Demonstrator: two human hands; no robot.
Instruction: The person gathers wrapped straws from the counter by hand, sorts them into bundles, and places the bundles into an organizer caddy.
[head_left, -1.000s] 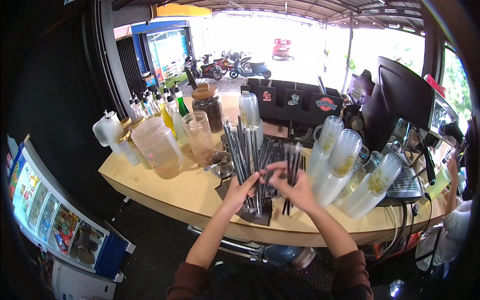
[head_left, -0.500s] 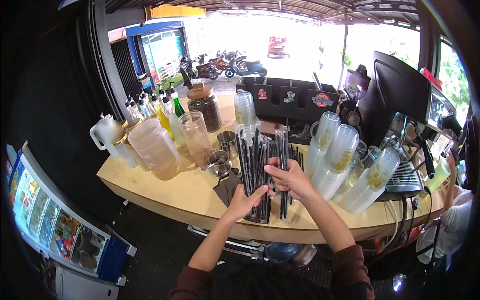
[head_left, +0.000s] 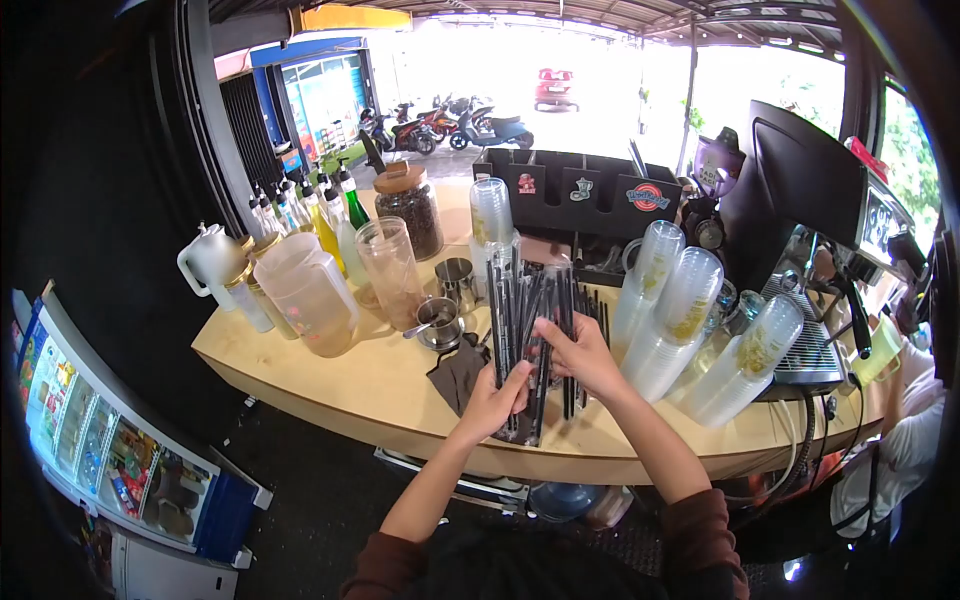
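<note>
Two hands hold black straws in clear wrappers above the near edge of the counter, side by side. The left hand is closed low around the left bundle, thumb across its front; the bundle's long axis runs roughly upright, away from the palm. The right hand sits a little higher and grips the right bundle, whose straws point much the same way. Its thumb reaches left, to the narrow space between the bundles, so the right hand is nearer the left bundle's upper part; whether thumb and straws touch there I cannot tell. Stacked plastic cups stand just right of the right hand.
</note>
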